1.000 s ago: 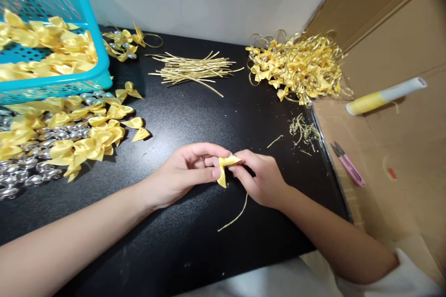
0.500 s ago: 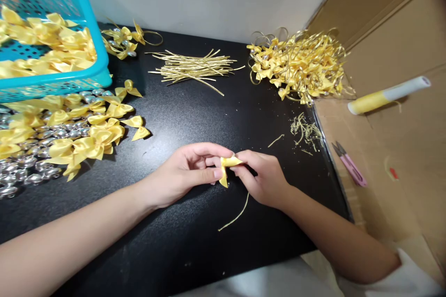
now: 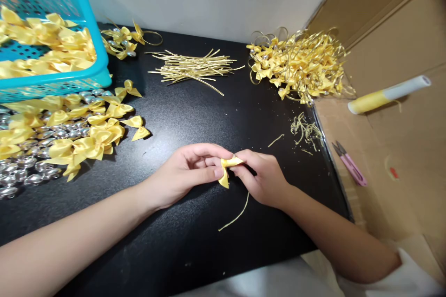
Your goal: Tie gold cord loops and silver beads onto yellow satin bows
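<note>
A yellow ribbon bow (image 3: 225,172) is pinched between the thumb and fingers of my left hand (image 3: 197,169) above the black table. My right hand (image 3: 263,175) is closed at the bow's right side, thumb and forefinger meeting by its tip. From under that hand trails a gold cord (image 3: 240,213), its free end curving down to the left. The right fingertips and the part of the cord in them are mostly hidden. Straight gold cords (image 3: 195,67) lie in a bundle beyond my hands.
At left, a turquoise basket (image 3: 99,62) of yellow bows stands behind loose bows (image 3: 101,137) and silver beads (image 3: 26,167). Finished bows with cord loops (image 3: 299,67) are heaped at back right. Cord scraps (image 3: 304,130), pink thread snips (image 3: 351,167) and a ribbon roll (image 3: 388,96) lie to the right.
</note>
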`<state>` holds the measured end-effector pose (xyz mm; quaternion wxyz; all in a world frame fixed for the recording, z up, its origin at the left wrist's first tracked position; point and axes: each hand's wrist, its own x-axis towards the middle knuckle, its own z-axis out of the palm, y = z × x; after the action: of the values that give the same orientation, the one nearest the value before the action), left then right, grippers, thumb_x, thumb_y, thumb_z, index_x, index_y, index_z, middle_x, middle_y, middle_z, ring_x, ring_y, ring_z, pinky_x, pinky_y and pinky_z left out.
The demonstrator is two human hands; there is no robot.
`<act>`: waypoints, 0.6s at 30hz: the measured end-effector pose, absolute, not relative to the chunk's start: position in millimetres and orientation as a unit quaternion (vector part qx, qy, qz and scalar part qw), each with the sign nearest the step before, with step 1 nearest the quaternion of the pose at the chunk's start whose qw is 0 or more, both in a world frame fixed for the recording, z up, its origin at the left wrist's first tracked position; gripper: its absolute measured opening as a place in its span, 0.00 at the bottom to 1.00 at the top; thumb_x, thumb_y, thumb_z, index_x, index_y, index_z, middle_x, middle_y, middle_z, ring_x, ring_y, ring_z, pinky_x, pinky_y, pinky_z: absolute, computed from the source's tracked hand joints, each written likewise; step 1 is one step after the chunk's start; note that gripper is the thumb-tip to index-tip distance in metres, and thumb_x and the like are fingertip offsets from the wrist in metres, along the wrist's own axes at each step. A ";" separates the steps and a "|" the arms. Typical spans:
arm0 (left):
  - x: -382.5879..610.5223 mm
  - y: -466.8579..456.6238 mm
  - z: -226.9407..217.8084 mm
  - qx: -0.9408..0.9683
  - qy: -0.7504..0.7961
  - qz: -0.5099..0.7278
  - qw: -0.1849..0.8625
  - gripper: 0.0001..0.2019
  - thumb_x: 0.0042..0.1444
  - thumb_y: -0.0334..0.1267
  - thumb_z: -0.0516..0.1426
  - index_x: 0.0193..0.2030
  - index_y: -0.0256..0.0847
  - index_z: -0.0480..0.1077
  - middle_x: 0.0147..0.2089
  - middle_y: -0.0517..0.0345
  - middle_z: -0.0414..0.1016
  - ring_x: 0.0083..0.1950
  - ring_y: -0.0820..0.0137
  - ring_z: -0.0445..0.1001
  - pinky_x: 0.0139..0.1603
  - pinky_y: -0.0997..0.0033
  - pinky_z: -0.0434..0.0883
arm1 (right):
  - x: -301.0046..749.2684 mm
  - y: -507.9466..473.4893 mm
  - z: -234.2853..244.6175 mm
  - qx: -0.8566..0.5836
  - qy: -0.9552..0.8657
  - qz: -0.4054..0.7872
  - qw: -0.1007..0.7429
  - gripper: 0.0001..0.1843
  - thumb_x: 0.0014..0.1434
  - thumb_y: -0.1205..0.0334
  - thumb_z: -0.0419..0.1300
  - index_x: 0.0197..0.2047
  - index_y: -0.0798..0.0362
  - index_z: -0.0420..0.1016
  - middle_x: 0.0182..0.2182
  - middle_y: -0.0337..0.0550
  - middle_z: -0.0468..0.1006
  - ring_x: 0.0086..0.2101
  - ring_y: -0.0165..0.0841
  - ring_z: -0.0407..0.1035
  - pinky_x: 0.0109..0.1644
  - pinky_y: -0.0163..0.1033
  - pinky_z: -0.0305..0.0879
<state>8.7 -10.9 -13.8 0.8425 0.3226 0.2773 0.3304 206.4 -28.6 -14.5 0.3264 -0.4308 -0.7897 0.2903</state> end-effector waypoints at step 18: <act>10.9 -10.3 -13.0 0.326 0.265 0.341 0.841 0.10 0.52 0.25 0.66 0.39 0.42 0.81 0.37 0.57 0.83 0.35 0.76 0.79 0.39 0.82 0.76 | 206.9 -28.5 -13.7 -0.429 -0.787 0.293 0.333 0.06 0.63 0.68 0.56 0.35 0.51 0.71 0.28 0.35 0.79 0.28 0.25 0.74 0.33 0.29 0.67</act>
<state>10.9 -10.3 -13.0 0.8412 0.3259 0.2646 0.3408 206.9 -28.5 -13.7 0.3331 -0.4290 -0.7869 0.2930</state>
